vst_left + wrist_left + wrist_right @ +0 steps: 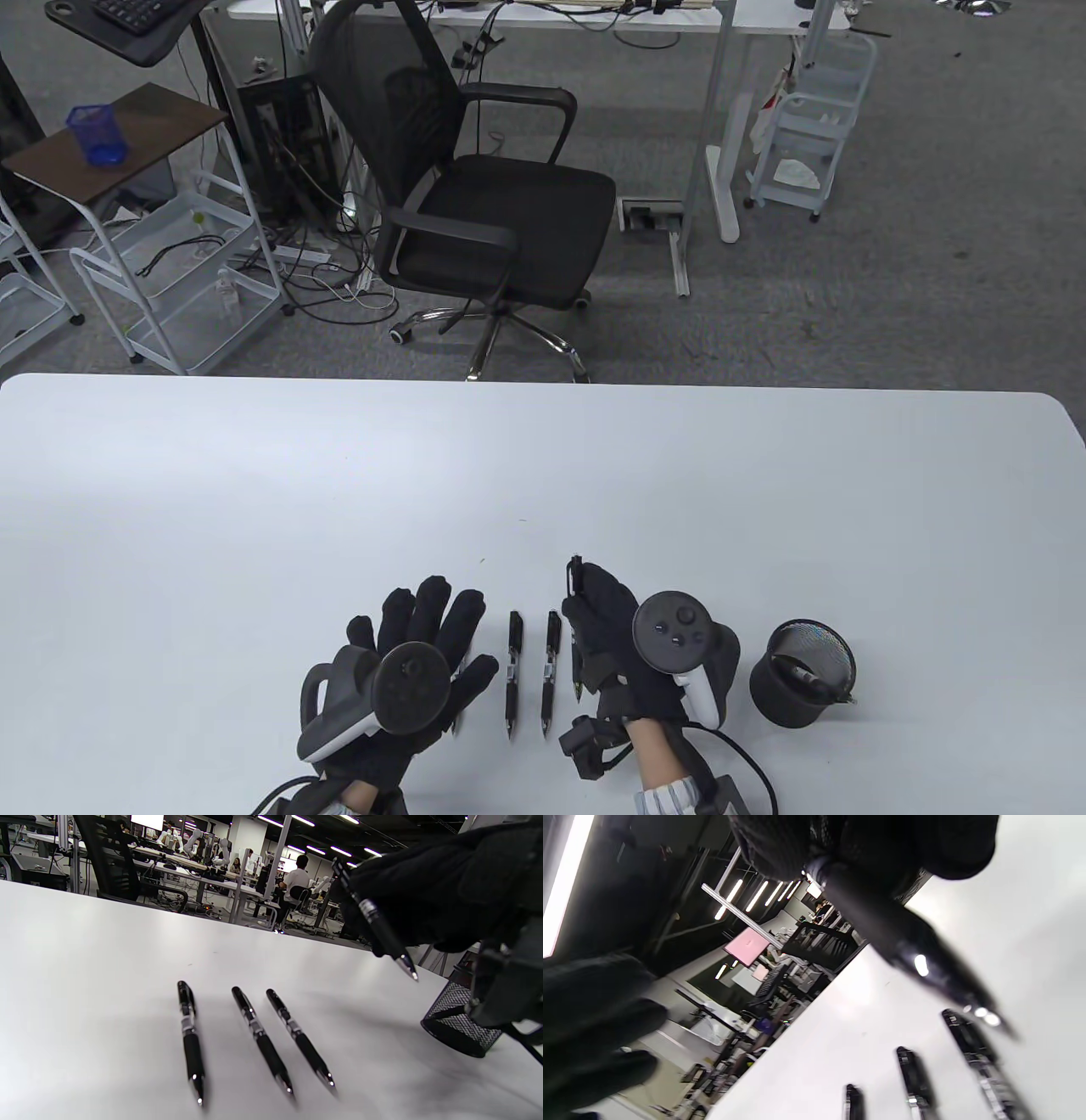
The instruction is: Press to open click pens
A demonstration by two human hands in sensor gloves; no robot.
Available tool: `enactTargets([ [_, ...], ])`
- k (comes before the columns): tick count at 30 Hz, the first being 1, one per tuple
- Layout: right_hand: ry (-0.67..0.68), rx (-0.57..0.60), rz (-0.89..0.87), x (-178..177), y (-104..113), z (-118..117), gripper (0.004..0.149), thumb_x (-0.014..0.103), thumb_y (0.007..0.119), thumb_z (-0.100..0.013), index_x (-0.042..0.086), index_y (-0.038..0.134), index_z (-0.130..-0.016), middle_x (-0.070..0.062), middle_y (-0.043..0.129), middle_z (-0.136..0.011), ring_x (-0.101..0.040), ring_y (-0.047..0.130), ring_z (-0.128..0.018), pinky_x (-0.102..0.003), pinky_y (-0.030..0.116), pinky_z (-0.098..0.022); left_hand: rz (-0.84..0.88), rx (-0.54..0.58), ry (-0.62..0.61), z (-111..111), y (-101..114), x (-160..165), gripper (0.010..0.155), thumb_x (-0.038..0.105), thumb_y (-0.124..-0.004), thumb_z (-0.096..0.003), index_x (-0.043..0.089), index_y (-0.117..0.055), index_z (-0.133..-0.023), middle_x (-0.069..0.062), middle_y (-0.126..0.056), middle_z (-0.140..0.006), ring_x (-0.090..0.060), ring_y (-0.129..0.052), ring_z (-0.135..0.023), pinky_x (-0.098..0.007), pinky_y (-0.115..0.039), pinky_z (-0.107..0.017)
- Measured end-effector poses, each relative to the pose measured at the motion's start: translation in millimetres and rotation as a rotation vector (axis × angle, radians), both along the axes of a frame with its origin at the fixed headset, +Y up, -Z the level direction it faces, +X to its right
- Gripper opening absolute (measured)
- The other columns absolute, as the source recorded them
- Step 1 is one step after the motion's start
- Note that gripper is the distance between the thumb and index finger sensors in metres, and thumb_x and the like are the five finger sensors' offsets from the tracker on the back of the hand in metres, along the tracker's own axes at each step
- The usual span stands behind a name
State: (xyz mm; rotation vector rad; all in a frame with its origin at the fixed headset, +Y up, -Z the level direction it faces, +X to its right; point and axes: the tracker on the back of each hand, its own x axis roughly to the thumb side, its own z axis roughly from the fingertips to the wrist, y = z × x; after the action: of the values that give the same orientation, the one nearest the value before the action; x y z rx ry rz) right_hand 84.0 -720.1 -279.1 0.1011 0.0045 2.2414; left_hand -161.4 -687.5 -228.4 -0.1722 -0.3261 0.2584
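My right hand (604, 624) grips a black click pen (576, 632) upright off the table, its button end (575, 567) away from me and its metal tip (408, 967) pointing down toward me. Two more black pens (514, 675) (551, 671) lie side by side on the white table (543, 475), between my hands. A third pen (191, 1039) lies left of them, mostly hidden under my left hand (424, 637) in the table view. That hand hovers flat with straight, spread fingers and holds nothing.
A black mesh pen cup (802, 672) with one pen in it stands just right of my right hand. A black office chair (475, 195) and white carts stand beyond the table's far edge.
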Motion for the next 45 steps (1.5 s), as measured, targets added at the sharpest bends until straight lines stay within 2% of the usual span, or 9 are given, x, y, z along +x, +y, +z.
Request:
enactTargets([
  [9, -0.064, -0.095, 0.242, -8, -38, -9, 0.057, 0.020, 0.075, -0.064, -0.013, 0.063, -0.108, -0.026, 0.085, -0.082, -0.033, 0.090, -0.054, -0.045, 0.081, -0.047, 0.008, 0.002, -0.004, 0, 1, -1, 0.069, 0.060, -0.044, -0.0706, 0.026, -0.026, -0.128, -0.023, -0.021, -0.131, -0.062, -0.030, -0.114, -0.083, -0.028, -0.073],
  [15, -0.088, -0.171, 0.330, -6, -61, -14, 0.059, 0.020, 0.075, -0.064, -0.013, 0.060, -0.110, -0.028, 0.081, -0.089, -0.031, 0.092, -0.055, -0.044, 0.081, -0.047, 0.011, 0.001, -0.006, 1, 1, -1, 0.069, 0.060, -0.044, -0.0705, 0.025, -0.026, -0.128, -0.023, -0.022, -0.131, -0.062, -0.030, -0.114, -0.083, -0.028, -0.073],
  [23, -0.094, -0.234, 0.382, -4, -78, -19, 0.058, 0.020, 0.075, -0.064, -0.013, 0.061, -0.110, -0.029, 0.081, -0.087, -0.031, 0.091, -0.057, -0.045, 0.080, -0.049, 0.008, -0.003, -0.008, 1, 0, 0, 0.069, 0.060, -0.044, -0.0706, 0.025, -0.027, -0.128, -0.023, -0.022, -0.131, -0.062, -0.030, -0.114, -0.083, -0.028, -0.073],
  [36, -0.133, -0.223, 0.457, -4, -79, -20, 0.057, 0.022, 0.079, -0.062, -0.010, 0.068, -0.107, -0.028, 0.082, -0.082, -0.024, 0.094, -0.054, -0.038, 0.084, -0.046, 0.007, -0.008, -0.009, 1, 0, 0, 0.068, 0.059, -0.044, -0.0706, 0.026, -0.026, -0.128, -0.023, -0.022, -0.131, -0.062, -0.030, -0.114, -0.083, -0.028, -0.073],
  [45, -0.133, -0.235, 0.529, -10, -81, -19, 0.057, 0.024, 0.080, -0.062, -0.009, 0.068, -0.106, -0.024, 0.081, -0.080, -0.021, 0.091, -0.051, -0.037, 0.083, -0.044, 0.010, -0.003, -0.007, 1, 1, 0, 0.069, 0.060, -0.044, -0.0705, 0.025, -0.027, -0.128, -0.023, -0.022, -0.131, -0.062, -0.030, -0.115, -0.083, -0.028, -0.073],
])
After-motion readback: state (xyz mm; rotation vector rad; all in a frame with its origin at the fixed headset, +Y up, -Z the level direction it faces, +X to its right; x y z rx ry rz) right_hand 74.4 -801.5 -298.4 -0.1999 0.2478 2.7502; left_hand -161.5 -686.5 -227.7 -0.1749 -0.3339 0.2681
